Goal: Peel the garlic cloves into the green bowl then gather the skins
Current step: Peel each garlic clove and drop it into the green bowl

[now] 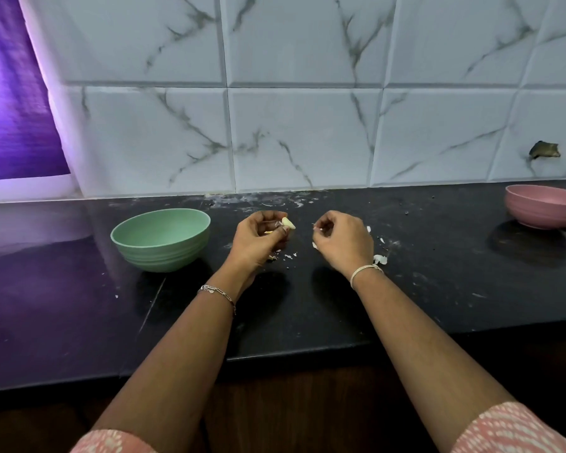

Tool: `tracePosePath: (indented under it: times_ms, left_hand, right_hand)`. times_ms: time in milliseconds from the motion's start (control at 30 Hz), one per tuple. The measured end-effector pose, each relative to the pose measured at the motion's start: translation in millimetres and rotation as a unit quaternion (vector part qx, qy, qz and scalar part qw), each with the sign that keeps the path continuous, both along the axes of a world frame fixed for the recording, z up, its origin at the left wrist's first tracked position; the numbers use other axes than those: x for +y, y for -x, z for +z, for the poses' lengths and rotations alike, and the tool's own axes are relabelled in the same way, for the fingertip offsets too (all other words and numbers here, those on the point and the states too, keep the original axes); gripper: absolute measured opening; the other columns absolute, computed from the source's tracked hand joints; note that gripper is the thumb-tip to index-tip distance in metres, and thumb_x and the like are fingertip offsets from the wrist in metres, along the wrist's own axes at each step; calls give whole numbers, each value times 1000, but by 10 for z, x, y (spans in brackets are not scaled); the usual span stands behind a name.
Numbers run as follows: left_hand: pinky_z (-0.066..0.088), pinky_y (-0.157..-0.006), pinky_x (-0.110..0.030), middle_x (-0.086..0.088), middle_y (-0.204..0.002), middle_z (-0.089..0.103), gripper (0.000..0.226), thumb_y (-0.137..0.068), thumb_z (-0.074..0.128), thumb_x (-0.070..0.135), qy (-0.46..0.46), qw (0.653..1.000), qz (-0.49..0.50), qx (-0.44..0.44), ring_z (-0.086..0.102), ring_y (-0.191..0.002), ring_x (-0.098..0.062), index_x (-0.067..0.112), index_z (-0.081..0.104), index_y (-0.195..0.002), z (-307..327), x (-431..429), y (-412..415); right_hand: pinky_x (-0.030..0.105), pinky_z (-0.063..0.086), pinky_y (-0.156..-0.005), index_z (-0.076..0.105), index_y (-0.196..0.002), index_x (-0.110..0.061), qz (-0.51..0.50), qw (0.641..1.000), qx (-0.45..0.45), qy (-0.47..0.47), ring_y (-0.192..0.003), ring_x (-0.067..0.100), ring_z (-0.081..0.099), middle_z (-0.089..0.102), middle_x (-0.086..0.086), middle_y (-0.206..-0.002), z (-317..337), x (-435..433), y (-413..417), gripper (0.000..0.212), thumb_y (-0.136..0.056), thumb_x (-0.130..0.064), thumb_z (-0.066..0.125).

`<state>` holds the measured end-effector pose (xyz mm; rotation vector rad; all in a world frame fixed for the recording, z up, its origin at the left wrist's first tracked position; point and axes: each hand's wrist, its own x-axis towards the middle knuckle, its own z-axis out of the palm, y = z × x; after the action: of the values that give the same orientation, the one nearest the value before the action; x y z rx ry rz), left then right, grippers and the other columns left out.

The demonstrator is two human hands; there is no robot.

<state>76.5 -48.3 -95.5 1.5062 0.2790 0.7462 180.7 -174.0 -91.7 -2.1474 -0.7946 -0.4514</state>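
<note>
Left hand pinches a garlic clove, just right of the green bowl. Right hand, apart, pinches a skin scrap.

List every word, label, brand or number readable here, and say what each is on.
None: no text is readable. The green bowl, pink bowl, wall tiles and dark counter are plain; the sleeves carry only a white pattern.

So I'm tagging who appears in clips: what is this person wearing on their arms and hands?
Pink sleeves with a white speckled print, left and right, leave the forearms bare. A silver chain bracelet circles the left wrist, a pale thread band the right. No gloves on the left hand or right hand.
</note>
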Motion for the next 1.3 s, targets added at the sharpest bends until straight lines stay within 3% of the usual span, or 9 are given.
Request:
tracePosePath:
  times_ms: [200,367,467,567,633,800,933,1133,1300]
  left_hand:
    - [56,-82,-33,-6,-85,70,21,-88,63,-3,89,994,-55,-21,67,-77,-17,8,65,-106,35,-17,44]
    - [57,-78,-30,-8,-91,69,24,-89,60,-2,150,986,-67,-23,68,-74,-16,11,65,-108,58,-9,52]
    - [56,-74,-29,-7,-90,70,25,-89,60,-2,170,983,-60,-41,67,-73,-16,11,66,-110,101,-18,77]
    - [58,-68,-27,-3,-84,71,19,-88,61,-1,204,974,-46,-91,67,-71,-15,10,67,-103,181,-56,135]
    - [57,-65,-25,-3,-83,71,16,-88,61,0,205,971,-37,-118,66,-68,-14,10,66,-100,248,-57,213]
    - [46,-58,-16,-1,-86,67,17,-87,68,11,-65,990,114,-47,56,-66,-9,16,67,-103,534,214,518]
    - [46,-72,-24,5,-87,66,16,-84,69,21,-296,921,235,100,61,-79,-12,26,70,-99,801,564,846]
    - [51,-89,-34,2,-106,70,19,-84,58,20,-387,832,223,329,63,-101,-20,33,68,-93,749,913,1118]
    - [47,-97,-34,1,-115,69,23,-87,58,20,-431,823,220,297,60,-111,-20,29,72,-103,733,843,1054]
  right_hand:
    - [33,45,-81,73,-100,-24,-83,993,-33,80,-102,23,58,55,1,-115,-3,-122,-153,13,-93,-26,62]
    - [29,41,-69,64,-78,-24,-116,992,-20,43,-92,23,60,60,-1,-100,12,-160,-181,17,-84,-8,64]
    - [29,42,-69,64,-96,-21,-100,994,-28,40,-97,23,61,67,-1,-100,-34,-133,-198,24,-89,0,55]
    - [36,48,-74,59,-118,-19,-69,996,-35,36,-100,27,60,69,2,-100,-62,-86,-184,28,-99,-12,41]
    - [37,44,-68,60,-107,-16,-62,996,-51,45,-96,28,60,68,3,-92,-66,-74,-143,31,-104,-29,32]
    - [34,39,-72,65,-100,-11,-45,985,-134,102,-100,25,57,60,4,-106,-60,-45,-30,34,-104,-32,38]
    - [35,49,-80,53,-121,-20,45,988,-109,97,-106,20,61,62,-2,-117,-74,62,62,32,-95,-4,46]
    - [33,46,-84,67,-113,-24,160,955,-153,197,-108,19,58,60,-5,-116,-28,301,277,25,-97,-16,49]
    - [36,45,-95,59,-128,-27,120,951,-142,249,-122,20,51,56,-5,-131,7,538,150,41,-94,-6,49]
